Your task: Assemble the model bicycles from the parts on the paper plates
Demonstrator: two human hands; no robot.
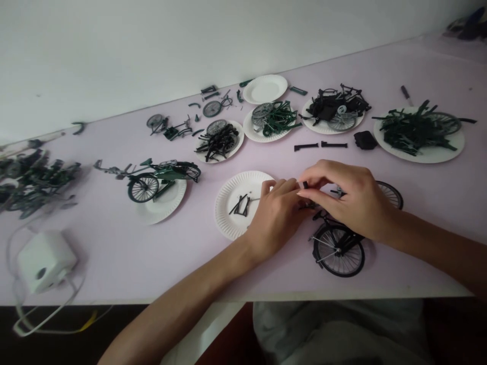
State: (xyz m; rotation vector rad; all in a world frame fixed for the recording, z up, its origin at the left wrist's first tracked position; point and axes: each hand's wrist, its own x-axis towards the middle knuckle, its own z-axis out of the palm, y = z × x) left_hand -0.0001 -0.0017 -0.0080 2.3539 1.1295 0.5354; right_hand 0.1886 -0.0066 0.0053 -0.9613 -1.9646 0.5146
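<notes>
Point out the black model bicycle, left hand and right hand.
Black model bicycle (338,250): head view, hub of the nearer wheel.
Left hand (277,217): head view, back of hand.
Right hand (353,195): head view, back of hand.

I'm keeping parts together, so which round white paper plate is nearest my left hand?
The white paper plate partly hidden by your left hand, holding a few thin black parts; the other plates sit farther off, leftward or toward the wall.

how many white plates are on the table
7 white plates: one partly behind the left hand, one under the green bicycle, one near the wall, four under heaped parts: one far right, three left of it. Others may be hidden.
</notes>
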